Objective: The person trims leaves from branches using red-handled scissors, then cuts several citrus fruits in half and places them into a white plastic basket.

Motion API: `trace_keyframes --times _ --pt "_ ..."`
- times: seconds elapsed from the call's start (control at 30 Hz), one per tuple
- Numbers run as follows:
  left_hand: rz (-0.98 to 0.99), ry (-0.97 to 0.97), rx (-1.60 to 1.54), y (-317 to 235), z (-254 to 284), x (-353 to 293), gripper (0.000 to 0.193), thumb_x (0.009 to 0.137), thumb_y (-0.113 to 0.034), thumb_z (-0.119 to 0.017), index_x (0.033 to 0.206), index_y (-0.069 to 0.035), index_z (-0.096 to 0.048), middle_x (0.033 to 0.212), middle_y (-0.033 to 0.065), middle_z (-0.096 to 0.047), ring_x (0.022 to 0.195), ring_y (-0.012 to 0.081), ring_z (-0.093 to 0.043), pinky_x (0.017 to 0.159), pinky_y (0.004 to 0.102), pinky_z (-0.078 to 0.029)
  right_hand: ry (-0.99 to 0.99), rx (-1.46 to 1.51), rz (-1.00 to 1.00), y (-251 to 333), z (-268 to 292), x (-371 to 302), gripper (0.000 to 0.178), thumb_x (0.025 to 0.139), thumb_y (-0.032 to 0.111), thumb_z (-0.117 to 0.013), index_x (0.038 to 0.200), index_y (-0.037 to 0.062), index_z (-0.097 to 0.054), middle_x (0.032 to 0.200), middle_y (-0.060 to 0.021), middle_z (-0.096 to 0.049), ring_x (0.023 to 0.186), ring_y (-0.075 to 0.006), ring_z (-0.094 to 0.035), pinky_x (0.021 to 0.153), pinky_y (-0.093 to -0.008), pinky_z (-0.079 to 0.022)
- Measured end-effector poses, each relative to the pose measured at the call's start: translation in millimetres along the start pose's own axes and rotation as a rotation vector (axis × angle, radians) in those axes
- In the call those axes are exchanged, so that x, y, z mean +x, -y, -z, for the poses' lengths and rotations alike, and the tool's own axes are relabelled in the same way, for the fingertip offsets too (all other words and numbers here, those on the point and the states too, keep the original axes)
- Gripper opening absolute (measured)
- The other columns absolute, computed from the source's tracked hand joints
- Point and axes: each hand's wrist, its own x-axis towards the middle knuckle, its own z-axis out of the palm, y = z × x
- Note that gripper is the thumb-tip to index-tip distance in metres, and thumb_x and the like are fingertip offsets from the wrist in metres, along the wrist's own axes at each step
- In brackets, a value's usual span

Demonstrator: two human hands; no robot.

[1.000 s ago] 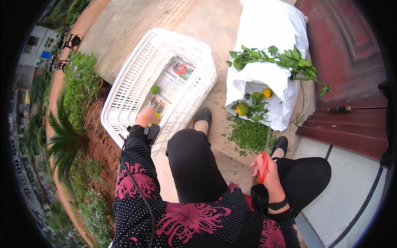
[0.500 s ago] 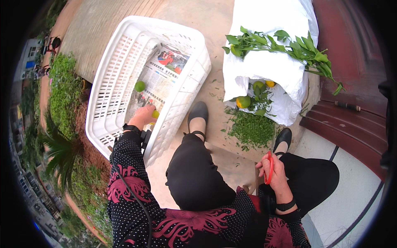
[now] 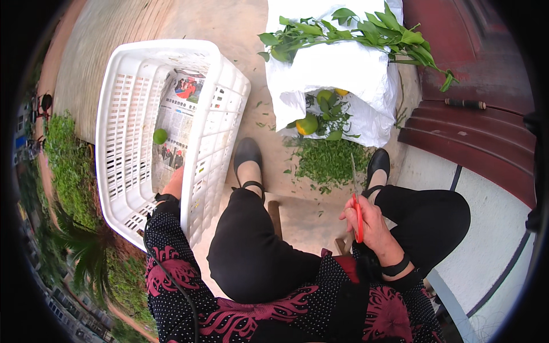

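Observation:
My left hand (image 3: 175, 183) reaches down inside a white plastic basket (image 3: 194, 51), partly behind its near right wall. Its fingers and anything in them are hidden there. A green citrus fruit (image 3: 160, 136) rests on the newspaper (image 3: 176, 117) lining the basket. Over my lap, my right hand (image 3: 374, 226) is closed round red-handled scissors (image 3: 358, 217), their thin blades pointing away from me. Beyond them lie cut green leaves (image 3: 331, 163). A green-and-orange citrus fruit (image 3: 307, 123) and others sit at the mouth of a white sack (image 3: 337, 68).
A leafy branch (image 3: 366, 35) lies across the sack. My black shoes (image 3: 248, 157) stand on the concrete between basket and clippings. A dark red door (image 3: 457, 146) with a small handle borders the right side. Plants (image 3: 68, 166) grow at the left.
My left hand has gone behind the basket wall, and the yellowish fruit seen at its fingers is out of sight. The scissors' blades now show, pointing forward. The whole view has shifted.

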Motion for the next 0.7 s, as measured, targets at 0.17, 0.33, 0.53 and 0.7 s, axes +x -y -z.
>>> trace_keyframes --times 0.17,0.33,0.53,0.7 --pt "0.033 0.045 -0.024 20.7 -6.9 8.4 0.054 0.083 -0.021 -0.069 0.133 -0.010 -0.052 0.125 0.0182 -0.061 0.116 0.0354 -0.059 0.098 0.0426 -0.047 -0.016 -0.025 0.038 -5.9 0.2 -6.0 0.022 0.094 0.021 -0.064 0.094 0.0015 -0.053 0.070 -0.0081 -0.059 0.060 -0.0166 -0.059 0.059 -0.0301 -0.048" --pt "0.127 0.073 -0.054 37.6 16.3 15.8 0.062 0.082 -0.022 -0.070 0.139 -0.010 -0.050 0.128 0.0195 -0.061 0.120 0.0353 -0.057 0.102 0.0410 -0.046 0.003 -0.029 0.078 -10.7 2.8 -17.0 0.025 0.093 0.022 -0.067 0.091 0.0011 -0.053 0.070 -0.0105 -0.059 0.061 -0.0200 -0.058 0.060 -0.0323 -0.047" --pt "0.199 -0.033 0.016 27.8 73.8 -12.3 0.065 0.080 -0.023 -0.071 0.141 -0.014 -0.050 0.130 0.0182 -0.061 0.120 0.0339 -0.058 0.101 0.0399 -0.047 0.031 -0.096 0.180 -12.3 7.9 -31.8 0.031 0.092 0.028 -0.069 0.092 0.0017 -0.054 0.077 -0.0165 -0.064 0.069 -0.0334 -0.064 0.063 -0.0389 -0.049" --pt "0.320 0.058 -0.043 8.6 109.0 -37.5 0.053 0.083 -0.023 -0.065 0.135 -0.016 -0.057 0.117 0.0157 -0.067 0.109 0.0327 -0.063 0.093 0.0404 -0.051 -0.015 -0.209 0.381 -13.9 12.3 -47.7 0.035 0.091 0.033 -0.069 0.095 0.0018 -0.054 0.078 -0.0183 -0.064 0.073 -0.0396 -0.063 0.063 -0.0441 -0.049"
